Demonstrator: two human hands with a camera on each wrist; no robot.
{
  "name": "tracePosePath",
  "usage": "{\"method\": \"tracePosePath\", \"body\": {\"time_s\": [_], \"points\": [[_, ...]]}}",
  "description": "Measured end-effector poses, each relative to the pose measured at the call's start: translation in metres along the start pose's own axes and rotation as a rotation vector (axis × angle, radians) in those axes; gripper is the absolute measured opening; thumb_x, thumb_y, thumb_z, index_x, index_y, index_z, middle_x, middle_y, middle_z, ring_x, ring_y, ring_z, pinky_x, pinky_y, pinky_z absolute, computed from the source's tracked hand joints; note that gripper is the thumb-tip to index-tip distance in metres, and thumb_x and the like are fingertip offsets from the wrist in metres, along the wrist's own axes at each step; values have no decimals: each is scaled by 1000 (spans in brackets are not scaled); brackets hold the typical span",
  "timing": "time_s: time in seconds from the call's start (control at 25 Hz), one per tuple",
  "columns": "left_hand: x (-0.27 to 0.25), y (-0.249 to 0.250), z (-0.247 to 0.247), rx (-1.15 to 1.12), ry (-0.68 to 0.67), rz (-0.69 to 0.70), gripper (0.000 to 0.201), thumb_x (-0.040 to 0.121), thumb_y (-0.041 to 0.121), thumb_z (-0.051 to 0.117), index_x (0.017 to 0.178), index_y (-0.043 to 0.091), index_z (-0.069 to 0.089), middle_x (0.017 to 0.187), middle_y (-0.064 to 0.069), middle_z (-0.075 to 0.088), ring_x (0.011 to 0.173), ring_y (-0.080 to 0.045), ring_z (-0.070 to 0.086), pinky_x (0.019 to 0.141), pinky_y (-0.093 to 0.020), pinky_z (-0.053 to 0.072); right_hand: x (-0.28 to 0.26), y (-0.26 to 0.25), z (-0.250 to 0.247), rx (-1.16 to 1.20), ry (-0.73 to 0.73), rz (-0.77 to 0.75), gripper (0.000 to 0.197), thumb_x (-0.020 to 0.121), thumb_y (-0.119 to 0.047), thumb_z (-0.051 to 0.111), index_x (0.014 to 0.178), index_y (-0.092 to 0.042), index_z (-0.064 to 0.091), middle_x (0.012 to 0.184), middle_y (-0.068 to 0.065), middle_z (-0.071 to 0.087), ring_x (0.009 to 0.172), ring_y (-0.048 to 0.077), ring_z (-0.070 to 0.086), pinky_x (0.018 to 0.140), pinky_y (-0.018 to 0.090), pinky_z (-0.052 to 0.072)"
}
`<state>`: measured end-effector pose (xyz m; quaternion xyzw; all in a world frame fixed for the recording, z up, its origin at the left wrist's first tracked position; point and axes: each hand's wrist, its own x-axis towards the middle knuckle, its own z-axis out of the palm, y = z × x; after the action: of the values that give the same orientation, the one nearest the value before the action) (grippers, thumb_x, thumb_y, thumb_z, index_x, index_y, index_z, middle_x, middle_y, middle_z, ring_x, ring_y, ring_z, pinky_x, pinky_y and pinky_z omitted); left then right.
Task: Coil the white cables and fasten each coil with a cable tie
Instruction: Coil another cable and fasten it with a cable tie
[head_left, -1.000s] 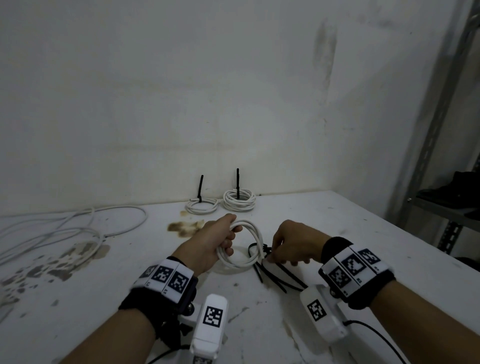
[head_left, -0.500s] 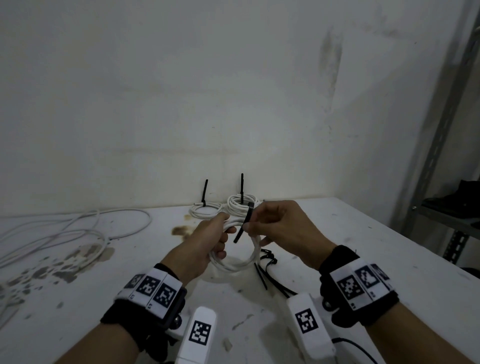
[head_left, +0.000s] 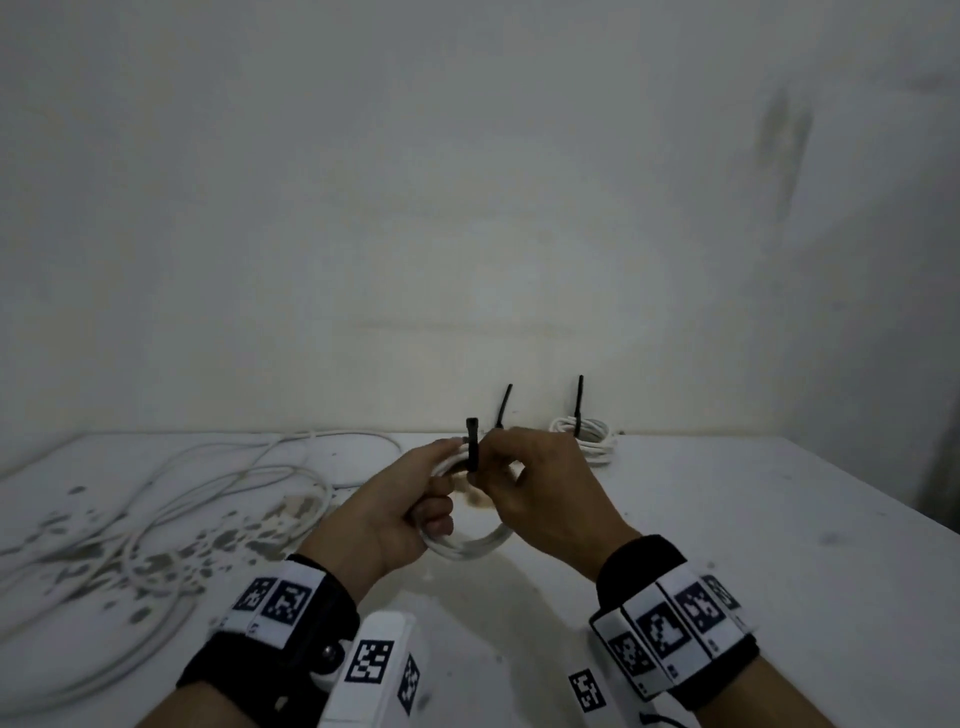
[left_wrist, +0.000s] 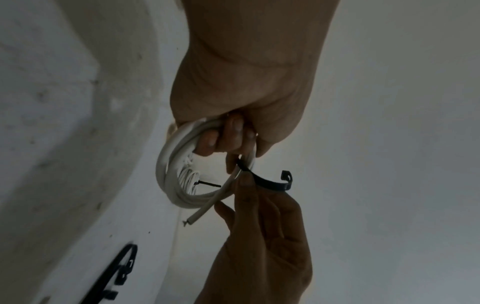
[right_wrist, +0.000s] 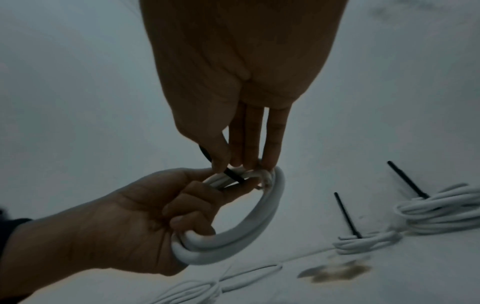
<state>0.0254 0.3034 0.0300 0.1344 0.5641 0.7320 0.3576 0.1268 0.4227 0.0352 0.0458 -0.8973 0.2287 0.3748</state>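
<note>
My left hand (head_left: 439, 501) grips a small coil of white cable (head_left: 470, 545) and holds it above the table. My right hand (head_left: 501, 467) pinches a black cable tie (head_left: 471, 441) against the top of the coil. In the left wrist view the tie (left_wrist: 270, 182) curves across the coil's strands (left_wrist: 166, 176) with its head free, and the cable's cut end (left_wrist: 200, 214) sticks out. The right wrist view shows my thumb and fingers (right_wrist: 221, 162) pressing the tie (right_wrist: 235, 175) onto the coil (right_wrist: 262, 216), with my left hand (right_wrist: 135, 222) curled through the loop.
Two tied coils, each with an upright black tie tail, lie by the back wall (right_wrist: 441, 211) (right_wrist: 369, 240); one shows in the head view (head_left: 587, 441). Loose white cables (head_left: 182, 514) sprawl over the table's left side. Spare black ties (left_wrist: 116, 273) lie on the table below my hands.
My right hand took a black tie from the pile on the table and brought it up to the coil. Both hands rose, and the head view swung left.
</note>
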Motion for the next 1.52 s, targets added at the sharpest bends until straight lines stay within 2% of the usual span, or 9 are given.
{"method": "tracePosePath", "body": {"time_s": [0.2, 0.64, 1.0, 1.16, 1.28, 1.36, 1.4, 1.44, 1.52], "points": [[-5, 22, -43, 58, 131, 128, 21, 86, 34, 70, 86, 17, 58, 56, 5, 21, 40, -9, 14, 39, -23, 18, 23, -30, 32, 111, -21, 46, 24, 85, -28, 76, 76, -42, 58, 72, -15, 58, 70, 7, 55, 61, 12, 39], [-21, 45, -62, 426, 248, 396, 17, 91, 25, 63, 84, 30, 79, 40, 11, 34, 40, -7, 26, 45, -22, 22, 68, -48, 55, 442, 184, 442, 5, 83, -14, 71, 87, -15, 68, 70, 0, 73, 60, 3, 66, 57, 18, 46], [-10, 41, -63, 532, 264, 405, 15, 89, 29, 64, 91, 32, 79, 54, 0, 57, 49, -12, 28, 48, -25, 23, 65, -46, 59, 181, 184, 289, 23, 94, -10, 57, 115, -12, 65, 64, -9, 61, 58, -10, 58, 55, 5, 42], [-11, 42, -63, 610, 265, 425, 18, 92, 26, 62, 99, 31, 78, 61, 17, 68, 45, 3, 52, 44, -16, 29, 66, -44, 57, 131, 178, 243, 23, 94, -8, 56, 111, -10, 71, 52, -15, 50, 52, -7, 56, 54, 5, 41], [-11, 43, -65, 641, 258, 446, 20, 92, 24, 61, 103, 28, 78, 77, 14, 70, 84, 11, 47, 76, -8, 34, 65, -44, 57, 96, 175, 201, 23, 93, -8, 57, 110, -10, 73, 47, -17, 44, 51, -8, 55, 57, 4, 41], [-10, 42, -67, 683, 245, 467, 21, 93, 23, 60, 103, 27, 78, 88, 10, 74, 82, 13, 40, 59, -8, 44, 65, -43, 57, 69, 150, 176, 23, 94, -8, 56, 109, -9, 74, 46, -17, 43, 52, -8, 55, 58, 5, 41], [-9, 42, -68, 713, 250, 480, 20, 93, 23, 61, 101, 27, 79, 88, 9, 75, 51, 7, 60, 49, -13, 29, 65, -42, 58, 58, 132, 171, 23, 94, -9, 56, 109, -9, 74, 45, -17, 43, 52, -8, 55, 58, 5, 41], [-9, 42, -69, 737, 262, 486, 19, 92, 24, 61, 97, 28, 79, 83, 10, 75, 43, 1, 32, 49, -14, 34, 65, -42, 59, 48, 117, 169, 22, 95, -10, 56, 108, -10, 74, 44, -17, 43, 52, -7, 55, 58, 6, 41], [-8, 42, -73, 769, 274, 478, 19, 90, 26, 62, 89, 33, 79, 78, 11, 75, 60, -6, 54, 57, -20, 38, 65, -39, 61, 34, 89, 177, 20, 94, -12, 58, 107, -13, 73, 43, -16, 45, 51, -5, 56, 56, 8, 41]]}}
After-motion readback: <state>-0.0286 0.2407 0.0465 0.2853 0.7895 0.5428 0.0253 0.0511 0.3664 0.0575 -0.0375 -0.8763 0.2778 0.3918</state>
